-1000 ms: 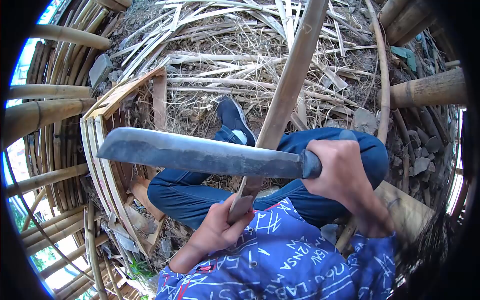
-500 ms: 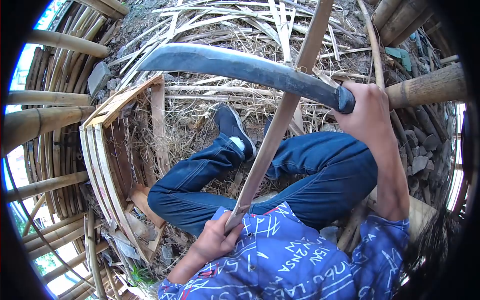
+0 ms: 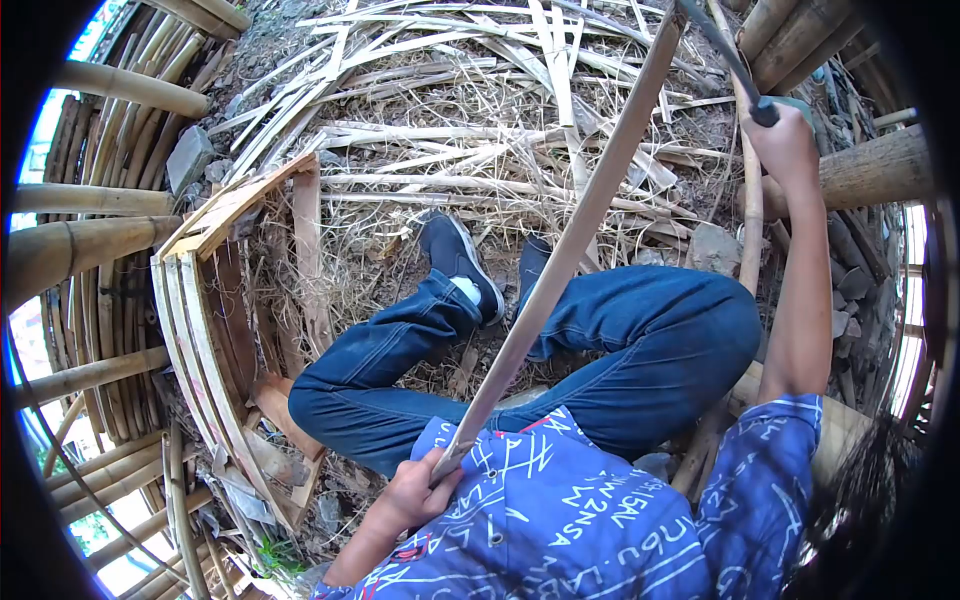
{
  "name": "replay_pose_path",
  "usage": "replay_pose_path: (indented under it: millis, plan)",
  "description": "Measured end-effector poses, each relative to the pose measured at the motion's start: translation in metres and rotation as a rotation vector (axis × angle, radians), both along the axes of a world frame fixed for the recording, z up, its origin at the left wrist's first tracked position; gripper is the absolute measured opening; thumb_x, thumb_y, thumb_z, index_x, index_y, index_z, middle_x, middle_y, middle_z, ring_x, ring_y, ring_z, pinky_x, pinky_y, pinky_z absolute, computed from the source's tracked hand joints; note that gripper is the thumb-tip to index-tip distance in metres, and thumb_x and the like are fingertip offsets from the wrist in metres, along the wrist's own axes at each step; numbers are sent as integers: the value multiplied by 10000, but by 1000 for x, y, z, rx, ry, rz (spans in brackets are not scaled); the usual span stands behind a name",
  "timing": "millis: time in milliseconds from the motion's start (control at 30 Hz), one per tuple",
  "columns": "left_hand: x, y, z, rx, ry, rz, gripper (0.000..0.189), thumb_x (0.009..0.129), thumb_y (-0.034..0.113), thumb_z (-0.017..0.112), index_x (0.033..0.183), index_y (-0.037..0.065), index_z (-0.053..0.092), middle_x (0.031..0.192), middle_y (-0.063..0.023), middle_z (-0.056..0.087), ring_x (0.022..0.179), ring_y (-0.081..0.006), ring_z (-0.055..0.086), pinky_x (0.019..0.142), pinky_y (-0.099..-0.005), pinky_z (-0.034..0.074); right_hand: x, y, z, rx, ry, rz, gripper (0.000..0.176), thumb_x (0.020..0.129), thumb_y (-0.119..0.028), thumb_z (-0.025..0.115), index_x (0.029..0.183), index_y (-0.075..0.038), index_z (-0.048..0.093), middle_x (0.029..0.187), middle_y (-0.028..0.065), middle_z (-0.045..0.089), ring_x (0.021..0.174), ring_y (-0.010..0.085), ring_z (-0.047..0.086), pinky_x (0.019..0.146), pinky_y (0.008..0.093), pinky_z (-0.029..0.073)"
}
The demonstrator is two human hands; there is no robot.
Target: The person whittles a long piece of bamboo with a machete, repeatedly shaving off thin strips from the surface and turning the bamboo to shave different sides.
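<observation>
My left hand [image 3: 412, 497] is closed around the lower end of a long bamboo strip [image 3: 562, 255], close to my shirt. The strip slants up and away to the right, passing above my bent legs. In my right hand [image 3: 785, 145], raised at the upper right, is a machete [image 3: 725, 50] gripped by its handle. Its blade points away from me, seen nearly edge-on, and meets the far end of the strip in this view.
Split bamboo strips [image 3: 450, 155] and shavings litter the ground ahead. A wooden crate [image 3: 190, 330] stands to my left. Bamboo poles [image 3: 95, 235] frame the left side, and a thick pole [image 3: 870, 165] juts in at right. Rubble [image 3: 715, 250] lies beyond my knee.
My right hand has moved up and away with the machete, whose blade has swung from lying across the strip to pointing forward. The strip's far end has shifted slightly right.
</observation>
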State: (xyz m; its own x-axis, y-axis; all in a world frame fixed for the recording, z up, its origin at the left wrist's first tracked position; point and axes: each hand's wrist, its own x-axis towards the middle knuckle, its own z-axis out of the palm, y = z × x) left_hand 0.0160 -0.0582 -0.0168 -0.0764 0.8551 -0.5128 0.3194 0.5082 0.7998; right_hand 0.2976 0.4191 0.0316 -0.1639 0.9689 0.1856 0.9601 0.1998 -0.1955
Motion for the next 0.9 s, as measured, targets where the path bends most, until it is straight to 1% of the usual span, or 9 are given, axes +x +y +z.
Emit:
replay_pose_path:
  millis: [133, 200, 233, 300, 333, 400, 500, 667, 900]
  plan:
    - [-6, 12, 2, -91, -3, -34, 230, 861, 97, 666, 1062, 16, 589, 732, -201, 653, 662, -356, 670, 632, -409, 517, 4, -20, -12, 13, 128, 11, 245, 759, -254, 663, 791, -11, 650, 684, 183, 641, 703, 349, 669, 635, 406, 499]
    - [-4, 28, 6, -89, -163, 37, 240, 887, 95, 652, 1096, 10, 569, 693, -97, 646, 594, -255, 635, 639, -383, 516, -5, -51, -10, -44, 244, 89, 211, 759, -201, 667, 760, 8, 635, 638, 166, 622, 639, 314, 664, 595, 382, 490]
    - [-2, 34, 5, -91, -159, 39, 240, 887, 95, 652, 1096, 10, 569, 693, -97, 646, 594, -255, 635, 639, -383, 516, -17, -72, -6, -85, 299, 121, 193, 756, -175, 670, 745, 13, 631, 621, 157, 613, 612, 296, 659, 578, 373, 485]
    - [2, 46, 4, -36, -380, 120, 144, 900, 75, 640, 997, 15, 552, 657, -18, 580, 560, -98, 567, 516, -245, 430, -39, -109, 5, -219, 377, 189, 179, 727, -166, 706, 739, 0, 639, 623, 156, 612, 607, 288, 658, 582, 376, 488]
    - [2, 53, 3, -34, -377, 117, 144, 900, 75, 640, 997, 15, 552, 657, -18, 580, 560, -98, 567, 516, -245, 430, -46, -120, 3, -228, 371, 292, 179, 712, -166, 722, 741, -8, 644, 631, 157, 618, 606, 297, 657, 586, 377, 492]
    - [2, 66, 5, -275, -705, 187, 168, 872, 81, 693, 922, 28, 541, 630, -31, 582, 505, -88, 567, 458, -240, 445, -59, -136, 1, -305, 372, 437, 187, 680, -167, 748, 747, -19, 654, 654, 162, 631, 613, 322, 652, 597, 383, 501]
    - [8, 87, 5, -262, -732, 174, 216, 829, 73, 744, 875, 20, 540, 606, -45, 584, 463, -109, 579, 408, -250, 457, -73, -150, -2, -340, 361, 560, 201, 640, -190, 761, 739, -50, 655, 667, 159, 639, 627, 354, 642, 605, 404, 510]
    - [17, 109, 2, -205, -697, 190, 243, 801, 72, 774, 828, 5, 542, 602, -61, 597, 480, -126, 608, 396, -255, 478, -77, -161, -11, -431, 324, 791, 213, 609, -231, 742, 700, -93, 608, 638, 105, 622, 625, 312, 644, 572, 415, 497]
    - [17, 130, 9, -224, -668, 392, 320, 803, 60, 774, 1027, -23, 562, 651, -27, 607, 487, -105, 603, 405, -247, 473, -77, -167, -23, -464, 225, 866, 216, 615, -252, 723, 721, -97, 617, 661, 82, 637, 649, 285, 658, 582, 404, 510]
